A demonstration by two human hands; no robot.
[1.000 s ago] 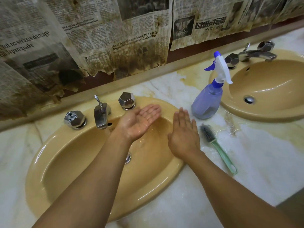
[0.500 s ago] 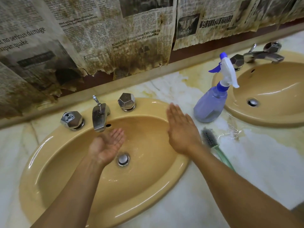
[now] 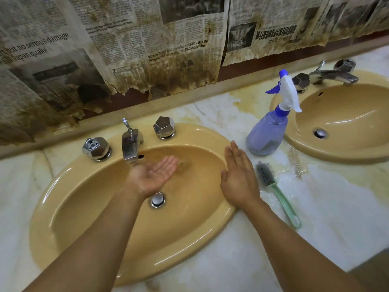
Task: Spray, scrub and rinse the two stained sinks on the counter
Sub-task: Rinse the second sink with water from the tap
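A person's left hand [image 3: 154, 175] lies palm up and loosely cupped, fingers together, inside the near sink [image 3: 84, 207], just below the tap [image 3: 130, 144] at the sink's back edge and just above its metal drain [image 3: 157, 200]. It holds nothing. A wet blur shows on the sink's wall just past the fingertips. The right hand [image 3: 239, 178] is flat, palm down, fingers straight and pressed together, over the sink's right rim; whether it touches the rim cannot be told.

Two faceted metal knobs sit on the sink's back edge, one [image 3: 96, 149] to the left of the tap and one [image 3: 164, 127] to its right. A brush [image 3: 273, 186] with a pale green handle lies on the wet marble counter [image 3: 336, 218] just right of the sink, bristles toward the wall. A purple spray bottle [image 3: 267, 133] with a white and blue trigger head stands upright farther back on the same side. The second sink [image 3: 347, 123], of the same mustard colour, is set well to the right of the near sink, beyond the bottle. Stained, torn newspaper [image 3: 147, 49] covers the wall behind the near sink.
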